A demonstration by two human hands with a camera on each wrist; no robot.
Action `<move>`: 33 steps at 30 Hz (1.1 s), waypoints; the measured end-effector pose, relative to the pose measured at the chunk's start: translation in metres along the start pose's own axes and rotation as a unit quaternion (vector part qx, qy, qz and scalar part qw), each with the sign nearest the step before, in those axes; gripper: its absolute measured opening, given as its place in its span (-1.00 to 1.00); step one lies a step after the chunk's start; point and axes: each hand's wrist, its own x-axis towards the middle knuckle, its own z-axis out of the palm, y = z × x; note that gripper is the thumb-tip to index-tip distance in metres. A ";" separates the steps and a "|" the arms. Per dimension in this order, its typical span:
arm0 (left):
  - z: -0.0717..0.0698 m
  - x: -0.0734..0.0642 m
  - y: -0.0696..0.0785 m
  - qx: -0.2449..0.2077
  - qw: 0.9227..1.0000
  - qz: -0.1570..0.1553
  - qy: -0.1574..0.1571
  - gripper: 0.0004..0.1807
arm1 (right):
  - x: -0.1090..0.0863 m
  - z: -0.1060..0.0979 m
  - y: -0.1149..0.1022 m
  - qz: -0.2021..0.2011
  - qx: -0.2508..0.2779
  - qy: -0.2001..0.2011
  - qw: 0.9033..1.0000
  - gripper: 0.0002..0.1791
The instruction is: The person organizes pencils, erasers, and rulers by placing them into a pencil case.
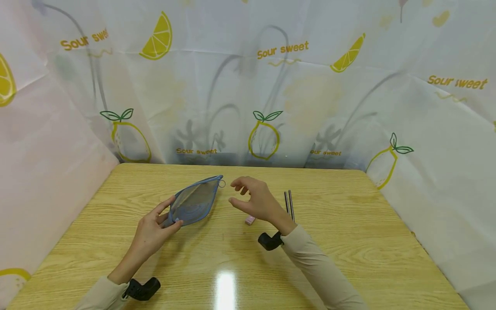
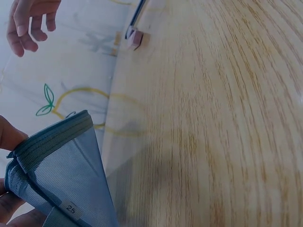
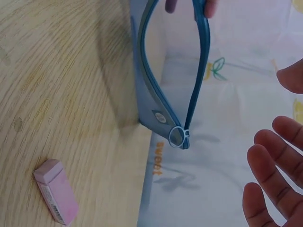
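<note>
A blue mesh zipper pouch (image 1: 193, 204) is held up off the table by my left hand (image 1: 152, 230), its fingers and thumb gripping one end. The pouch's mouth gapes wide in the right wrist view, with a ring zipper pull (image 3: 177, 136) at the far corner. My right hand (image 1: 257, 200) hovers to the right of the pouch, fingers loosely bent and apart from the thumb, holding nothing. Below it on the table lies a pink eraser (image 3: 57, 191), partly hidden by the hand in the head view.
Two dark slender sticks (image 1: 289, 204), perhaps pens or pencils, lie on the wooden table (image 1: 348, 241) beyond the right wrist. A lemon-print curtain (image 1: 232, 86) hangs behind the table and along its sides.
</note>
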 end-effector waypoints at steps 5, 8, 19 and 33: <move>0.000 0.001 -0.001 -0.001 1.000 0.005 -0.001 -0.26 | -0.005 -0.003 0.004 0.038 0.025 -0.003 0.999 -0.68; 0.000 0.001 0.000 -0.002 1.000 0.005 -0.001 -0.26 | -0.008 -0.005 0.004 0.060 0.034 -0.006 0.998 -0.68; 0.001 0.001 0.000 -0.001 1.000 0.008 0.000 -0.27 | -0.021 -0.008 0.004 0.120 0.061 0.031 0.990 -0.70; 0.000 0.001 0.000 -0.004 1.000 0.006 0.001 -0.26 | -0.042 -0.002 0.010 0.187 0.079 0.064 0.977 -0.72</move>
